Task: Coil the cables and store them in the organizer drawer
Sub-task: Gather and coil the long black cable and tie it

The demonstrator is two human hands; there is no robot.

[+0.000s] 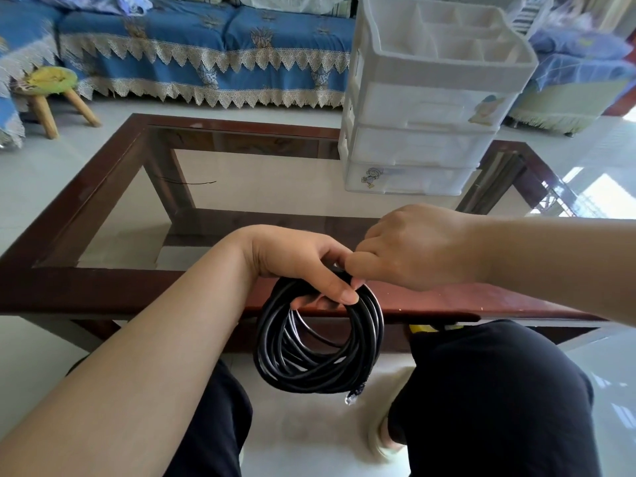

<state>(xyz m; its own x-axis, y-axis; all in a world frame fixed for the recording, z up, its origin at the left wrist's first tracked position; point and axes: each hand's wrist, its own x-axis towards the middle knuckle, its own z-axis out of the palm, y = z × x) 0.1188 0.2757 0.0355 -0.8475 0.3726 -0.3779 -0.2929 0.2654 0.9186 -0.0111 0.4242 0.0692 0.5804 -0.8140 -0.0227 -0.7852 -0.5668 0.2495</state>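
A black cable (318, 370) hangs in a round coil of several loops in front of the table's near edge, above my knees. My left hand (296, 256) grips the top of the coil, thumb pressed over the strands. My right hand (409, 246) pinches the cable at the same spot, fingertips touching the left thumb. A clear plug (351, 399) dangles from the coil's bottom. The white plastic organizer (426, 108) stands at the table's far right, its three drawers all closed and a divided tray on top.
The glass-topped table with a dark wooden frame (103, 287) lies ahead. A blue sofa with lace trim (206, 46) runs along the back. A small wooden stool (51, 94) stands at the far left on the pale tiled floor.
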